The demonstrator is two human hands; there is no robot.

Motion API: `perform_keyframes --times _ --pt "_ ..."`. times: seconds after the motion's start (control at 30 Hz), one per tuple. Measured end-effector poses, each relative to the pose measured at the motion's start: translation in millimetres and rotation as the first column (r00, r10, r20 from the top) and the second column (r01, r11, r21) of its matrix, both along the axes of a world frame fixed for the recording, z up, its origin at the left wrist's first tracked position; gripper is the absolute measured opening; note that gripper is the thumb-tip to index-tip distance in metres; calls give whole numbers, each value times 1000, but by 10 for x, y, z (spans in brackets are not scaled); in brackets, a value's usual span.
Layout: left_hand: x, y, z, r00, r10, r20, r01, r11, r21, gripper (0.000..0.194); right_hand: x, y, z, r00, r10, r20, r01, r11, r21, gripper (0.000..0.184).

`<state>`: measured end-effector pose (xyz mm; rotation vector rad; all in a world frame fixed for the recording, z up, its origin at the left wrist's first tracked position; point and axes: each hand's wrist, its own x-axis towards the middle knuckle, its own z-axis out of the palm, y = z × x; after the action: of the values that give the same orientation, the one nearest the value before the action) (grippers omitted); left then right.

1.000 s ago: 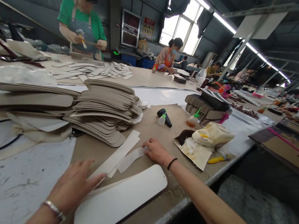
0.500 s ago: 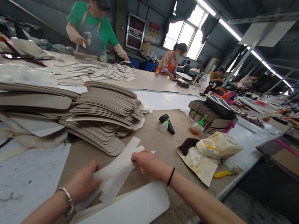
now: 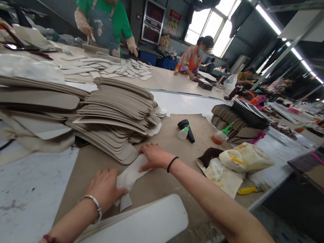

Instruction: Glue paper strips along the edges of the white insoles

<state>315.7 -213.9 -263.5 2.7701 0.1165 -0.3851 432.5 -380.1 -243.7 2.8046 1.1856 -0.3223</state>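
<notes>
Thin white strips lie on the brown-covered table between my hands, one short end poking out below the others. My left hand clasps their near-left end, fingers along the far side and thumb on the close edge. At the opposite end, my right hand has its fingers and thumb closed about the strips; its palm hides that end. Just below my hands is a stack of long white-topped boards with rounded corners. Beyond the strips, a large fanned pile of grey-brown boards reaches almost to my right fingertips.
Right of my hands are a small green-tipped bottle, a dark cone-shaped piece, a bottle of orange liquid, a stained container and a yellow-handled brush. A co-worker in green stands across the table.
The separate, crossing strips now lie together in one overlapping bundle. My left hand has moved right and my right hand slightly up, bringing them closer together. The camera view has shifted a little.
</notes>
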Motion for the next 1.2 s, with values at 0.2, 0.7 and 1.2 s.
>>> perform_keyframes --times 0.2,0.7,1.2 --pt "22 -32 8 1000 -1 -28 0 1000 -28 34 -145 -13 3 999 42 -8 -43 994 -103 37" --pt "61 -204 71 986 -166 17 166 984 -65 23 -321 -102 107 965 189 181 -195 981 19 60" --pt "-98 -78 37 978 -192 87 186 980 66 17 -474 -158 101 989 143 29 -142 989 -34 20"
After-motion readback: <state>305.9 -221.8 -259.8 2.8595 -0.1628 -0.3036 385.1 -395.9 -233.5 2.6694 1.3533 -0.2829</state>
